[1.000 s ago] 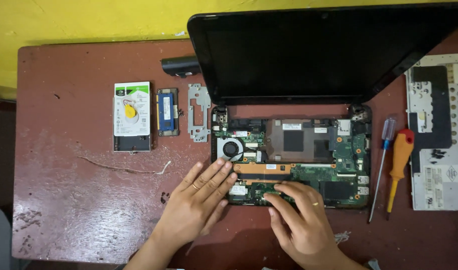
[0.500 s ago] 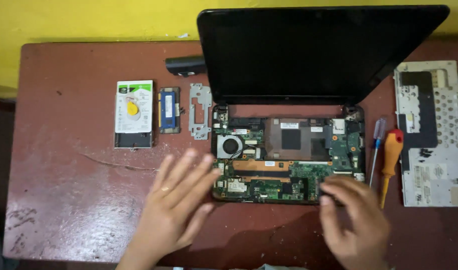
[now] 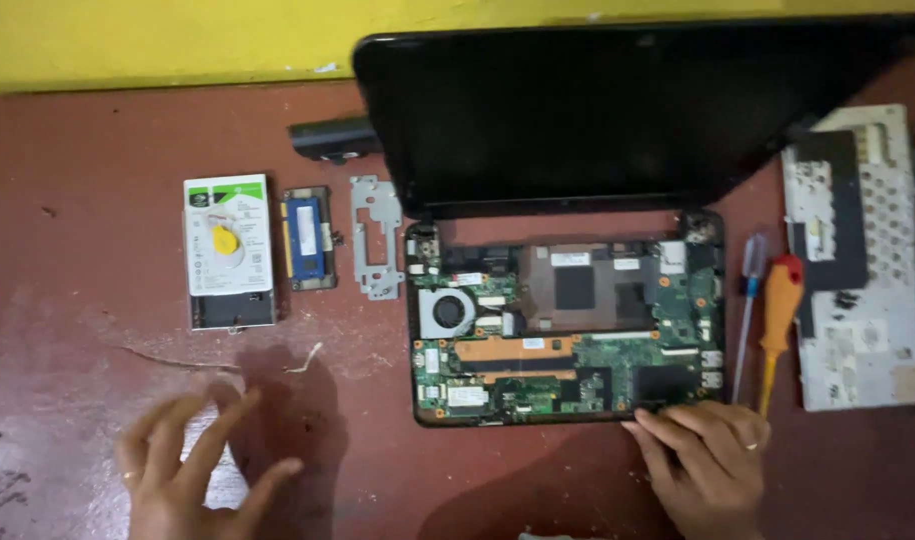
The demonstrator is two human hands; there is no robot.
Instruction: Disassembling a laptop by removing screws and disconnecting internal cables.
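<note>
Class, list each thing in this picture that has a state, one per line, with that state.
laptop: lid open, screen dark, circuit board exposed
hard drive: out, flat on table
orange screwdriver: lying unused
left hand: open, holding nothing
right hand: fingertips on laptop's front edge

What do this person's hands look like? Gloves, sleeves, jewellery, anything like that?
Both hands are bare, with no gloves. The left hand has a thin ring on one finger, and the right hand also shows a thin ring near the knuckle. No sleeves reach into view at either wrist, and no watch or bracelet shows. The left hand is motion-blurred, so finer detail cannot be told.
</note>
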